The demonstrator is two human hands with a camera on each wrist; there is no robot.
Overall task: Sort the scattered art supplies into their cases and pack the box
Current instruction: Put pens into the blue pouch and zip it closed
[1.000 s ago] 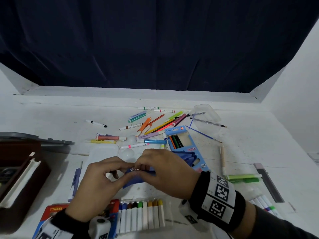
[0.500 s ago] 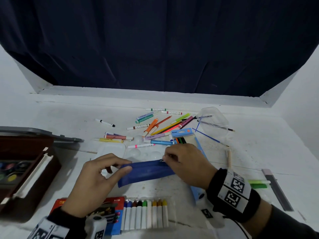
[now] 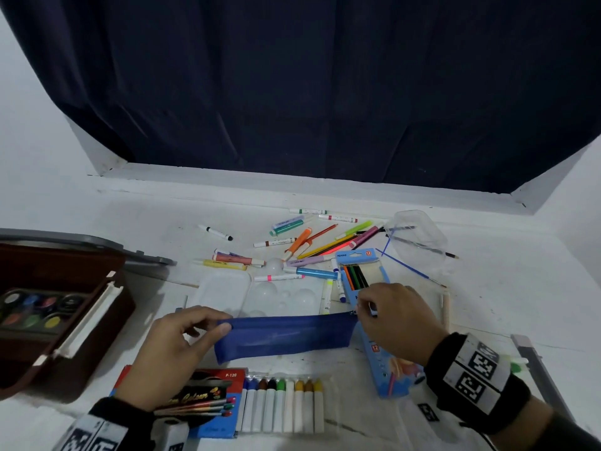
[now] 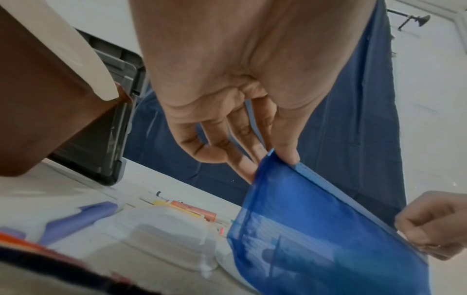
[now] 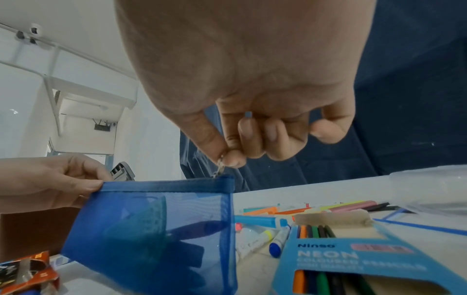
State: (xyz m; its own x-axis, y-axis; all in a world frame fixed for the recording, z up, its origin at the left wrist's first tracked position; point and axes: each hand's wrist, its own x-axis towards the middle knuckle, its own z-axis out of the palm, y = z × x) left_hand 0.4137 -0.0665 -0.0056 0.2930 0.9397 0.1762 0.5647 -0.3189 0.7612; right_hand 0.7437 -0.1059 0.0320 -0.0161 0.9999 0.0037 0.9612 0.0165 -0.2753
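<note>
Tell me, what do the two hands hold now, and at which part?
Both hold the blue mesh pouch: left hand pinches its left top corner, right hand pinches the zipper pull.

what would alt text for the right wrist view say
A right hand pinches the metal zip pull at one top corner of a blue mesh pouch, while the left hand holds the other corner. A box of coloured pencils and loose markers lie on the table behind.

looks like a makeshift indoor recording corner: white-painted table (image 3: pixel 487 288) boxed by white walls (image 3: pixel 29 141), dark navy curtain (image 3: pixel 325 92) along its far edge, ceiling-mounted cameras (image 5: pixel 34 31), wall router (image 5: pixel 102 126).
</note>
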